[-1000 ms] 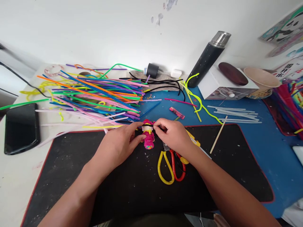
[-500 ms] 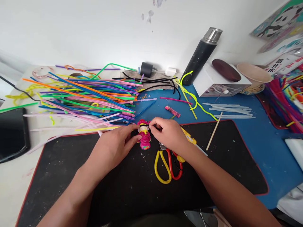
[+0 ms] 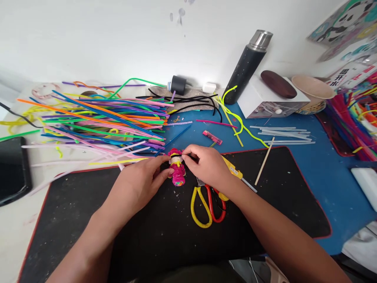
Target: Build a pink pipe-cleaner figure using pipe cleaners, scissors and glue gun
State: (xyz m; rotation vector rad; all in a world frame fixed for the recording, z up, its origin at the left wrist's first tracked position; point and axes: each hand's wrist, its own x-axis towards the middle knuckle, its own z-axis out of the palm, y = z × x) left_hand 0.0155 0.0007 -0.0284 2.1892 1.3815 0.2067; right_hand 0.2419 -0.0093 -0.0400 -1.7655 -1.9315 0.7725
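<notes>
Head view, with the pink figure (image 3: 178,175) as landmark: the person has it between both hands at the far edge of the black mat (image 3: 165,236), though whether it rests there or is held just clear cannot be told. The largest hazard looks to lie right of the figure, where the right hand (image 3: 210,163) and its forearm overlap the scissors (image 3: 210,200) and the yellow glue gun (image 3: 235,171); a sweep of that wrist could knock or snag either one. Next, the figure could twist or be squashed if the left hand (image 3: 140,177) pressed too hard; its fingers (image 3: 160,160) stand somewhat parted, thumb against the pink body, index at the head end. Smallest, the thin black strip (image 3: 176,155) across the figure could slip askew, as the right hand's fingers (image 3: 188,149) hold it only in a narrow, closed pinch. Around the figure, the desk (image 3: 324,177) carries, beyond and left, a bundle of coloured pipe cleaners (image 3: 103,114) whose pale stems crowd the left hand; beyond and right, a black flask (image 3: 246,67); far left, a phone (image 3: 13,169); well right, past the glue gun, a wooden stick (image 3: 264,161).
</notes>
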